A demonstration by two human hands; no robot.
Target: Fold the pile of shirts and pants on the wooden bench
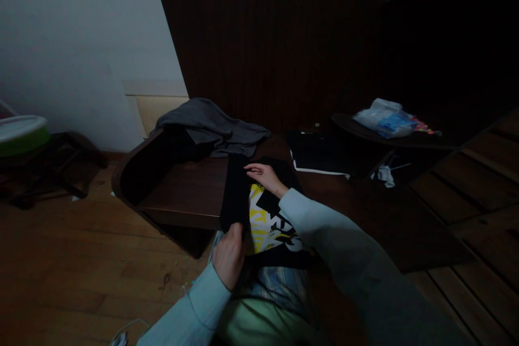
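Note:
A black T-shirt [259, 232] with a yellow, white and black print lies folded near the desk's front edge, partly over a lap. My left hand [229, 254] is closed around the near left corner of its dark fabric. Over the far part of the shirt, my right hand [263, 175] has its fingers stretched to the left; whether the fingertips press on the cloth I cannot tell. My right forearm hides some of the print. Below the shirt, blue plaid cloth [279, 284] covers the lap.
A grey garment [219, 127] is draped at the back left of the dark wooden desk [186, 189]. Behind on the right lies a black book or folder [316, 154]. A curved shelf [352, 125] carries a plastic bag [385, 118]. A green-and-white round object [22, 135] stands far left.

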